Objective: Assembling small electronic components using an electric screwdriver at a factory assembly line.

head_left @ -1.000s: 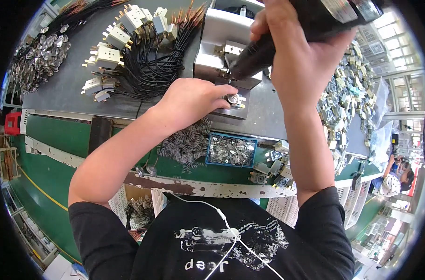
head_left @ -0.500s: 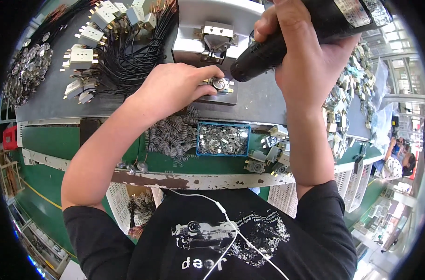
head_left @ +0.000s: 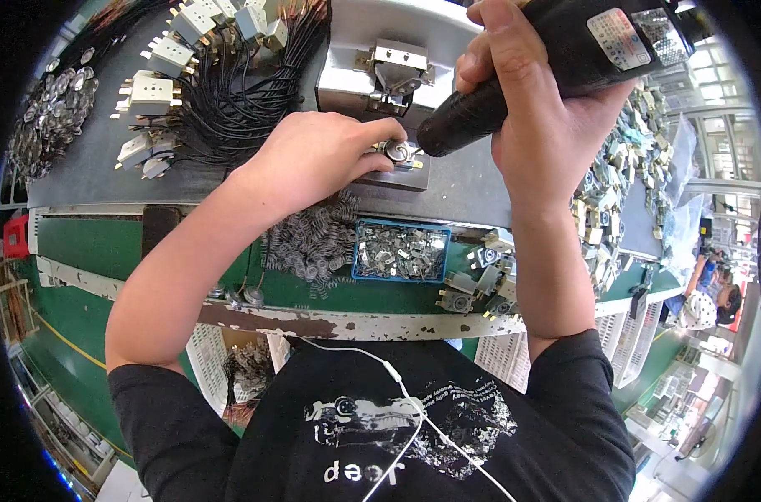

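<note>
Holding a small round metal part point(head_left: 395, 151) with its fingertips, the left hand point(head_left: 314, 159) keeps it on the grey block point(head_left: 397, 171); the right hand point(head_left: 539, 109) grips tight around a black power screwdriver point(head_left: 514, 79); its tip touches the part.

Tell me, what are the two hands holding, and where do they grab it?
The right hand grips the black power screwdriver around its body. The left hand pinches a small round metal part at its edge.

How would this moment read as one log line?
left hand: steadies round metal part | right hand: grips black power screwdriver, tip at part
</note>
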`<state>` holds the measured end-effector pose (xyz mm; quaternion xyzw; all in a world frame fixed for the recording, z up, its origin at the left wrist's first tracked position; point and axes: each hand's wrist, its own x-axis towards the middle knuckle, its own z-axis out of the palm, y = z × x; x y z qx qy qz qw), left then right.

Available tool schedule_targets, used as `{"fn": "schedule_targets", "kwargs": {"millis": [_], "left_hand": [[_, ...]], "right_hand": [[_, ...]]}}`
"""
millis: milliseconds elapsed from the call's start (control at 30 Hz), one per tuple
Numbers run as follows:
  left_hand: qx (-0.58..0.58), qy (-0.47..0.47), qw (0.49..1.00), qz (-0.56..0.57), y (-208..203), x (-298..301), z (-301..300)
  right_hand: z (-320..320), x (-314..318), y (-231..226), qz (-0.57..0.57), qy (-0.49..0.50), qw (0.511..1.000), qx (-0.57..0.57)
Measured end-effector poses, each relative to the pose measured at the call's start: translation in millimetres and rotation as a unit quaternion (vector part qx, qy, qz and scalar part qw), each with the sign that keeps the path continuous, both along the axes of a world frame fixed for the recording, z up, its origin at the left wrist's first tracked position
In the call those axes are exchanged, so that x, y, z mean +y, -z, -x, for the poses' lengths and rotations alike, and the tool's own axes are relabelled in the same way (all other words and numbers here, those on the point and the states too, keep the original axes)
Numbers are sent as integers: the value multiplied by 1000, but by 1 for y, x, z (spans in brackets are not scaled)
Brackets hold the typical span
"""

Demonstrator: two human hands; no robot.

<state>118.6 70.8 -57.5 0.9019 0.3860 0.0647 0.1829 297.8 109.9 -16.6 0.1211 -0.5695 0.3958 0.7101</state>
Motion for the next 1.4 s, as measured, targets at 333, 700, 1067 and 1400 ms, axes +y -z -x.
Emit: {"fn": "schedule_targets", "kwargs": {"millis": [333, 700, 1067, 1400], "left_hand": [[9, 3, 1000, -4, 1, 1, -4], [-4, 33, 999, -35, 8, 7, 2], [-32, 44, 993, -103, 15, 1, 6], [-51, 192, 973, -119, 25, -72, -27]], "right_hand": [[-3, 1, 3, -19, 25, 999, -11], [6, -61, -38, 308, 313, 862, -253], [-7, -8, 12, 88, 149, 983, -54], [-64, -16, 4, 157, 274, 945, -80]]}}
